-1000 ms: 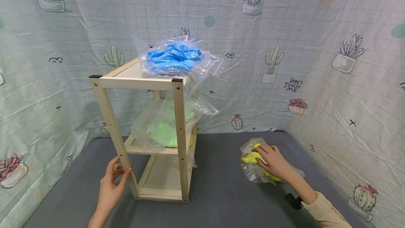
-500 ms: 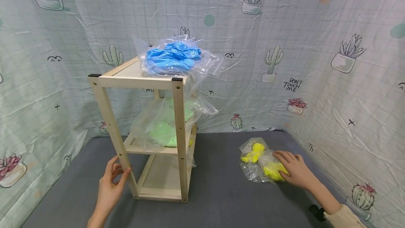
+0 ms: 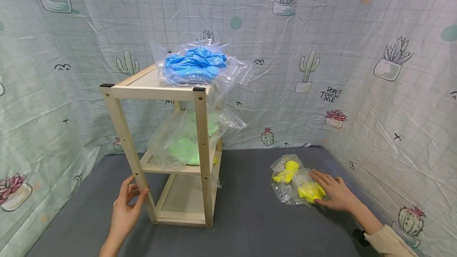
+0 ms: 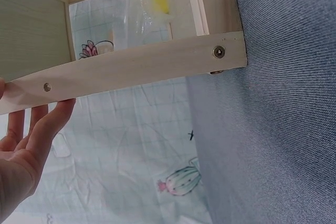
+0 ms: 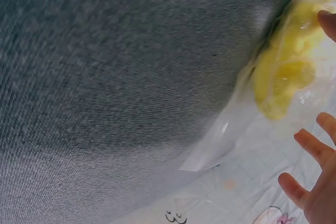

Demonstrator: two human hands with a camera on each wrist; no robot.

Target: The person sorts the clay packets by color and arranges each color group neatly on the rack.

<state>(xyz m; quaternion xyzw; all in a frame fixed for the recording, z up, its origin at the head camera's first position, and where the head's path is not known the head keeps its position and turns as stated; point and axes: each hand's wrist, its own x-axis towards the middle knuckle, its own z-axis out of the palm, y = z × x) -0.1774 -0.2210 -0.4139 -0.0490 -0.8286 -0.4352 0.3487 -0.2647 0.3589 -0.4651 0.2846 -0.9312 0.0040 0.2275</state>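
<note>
A small wooden shelf rack point(image 3: 157, 93) stands left of centre on a grey cloth surface. My left hand point(image 3: 125, 205) pinches its front left post, with thumb and fingers on opposite sides of the wood point(image 4: 131, 69). On the right lie two clear plastic bags with yellow crumpled contents: a rear bag point(image 3: 287, 171) and a front bag point(image 3: 310, 190) that overlaps it. My right hand point(image 3: 335, 193) lies at the front bag's right side, its fingers spread and its thumb beside the yellow contents point(image 5: 278, 85). Whether the fingertips press the bag is hard to tell.
A clear bag of crumpled blue sheeting point(image 3: 194, 64) sits on the rack's top board, overhanging the right edge. Clear bags with pale green contents point(image 3: 183, 150) lie on the middle shelf, behind the front right post. A cactus-print curtain point(image 3: 250, 122) encloses the back and sides.
My right hand has moved right and toward me, from the rear yellow bag to the front one, uncovering both. The left hand stays at the post.
</note>
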